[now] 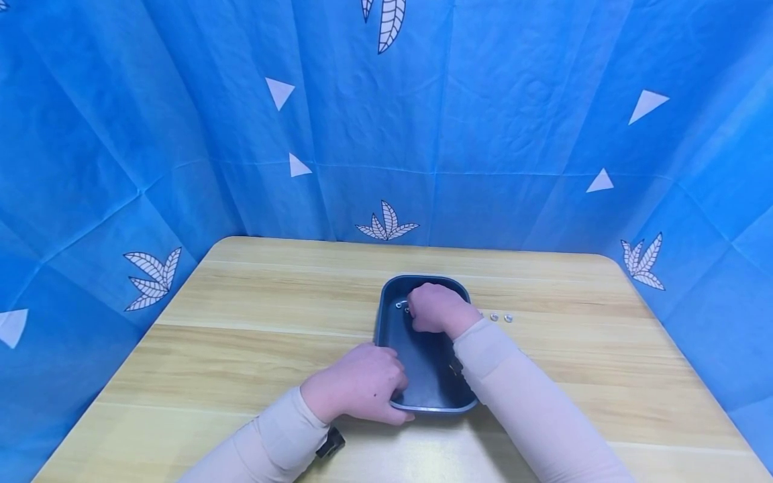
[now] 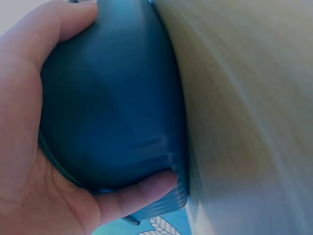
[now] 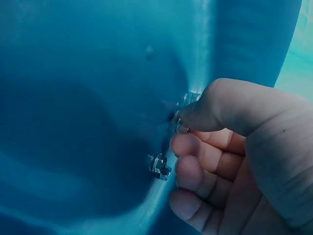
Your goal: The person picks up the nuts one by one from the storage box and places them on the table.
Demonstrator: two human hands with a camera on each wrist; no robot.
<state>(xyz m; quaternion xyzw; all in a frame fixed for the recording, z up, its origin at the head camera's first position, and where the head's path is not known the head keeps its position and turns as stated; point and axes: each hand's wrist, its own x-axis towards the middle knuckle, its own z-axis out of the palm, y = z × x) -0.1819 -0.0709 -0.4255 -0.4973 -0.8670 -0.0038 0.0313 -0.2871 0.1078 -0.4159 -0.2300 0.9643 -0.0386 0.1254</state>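
Observation:
A dark blue-grey rectangular tray (image 1: 425,362) with rounded corners stands on the table. My left hand (image 1: 365,382) grips its near-left corner, some fingers over the rim; in the left wrist view thumb and a finger lie along the tray's outer wall (image 2: 112,98). My right hand (image 1: 441,308) reaches inside at the far end. Seen from the right wrist, its thumb and forefinger pinch a small shiny metal nut (image 3: 182,125), partly hidden by the thumb. Another metal nut (image 3: 160,169) lies near the tray's corner, just beside the curled fingers.
On the wooden table (image 1: 272,302), right of the tray, small shiny metal pieces (image 1: 508,318) lie in a row, partly behind the right wrist. A blue patterned cloth (image 1: 483,134) hangs around the table's back and sides.

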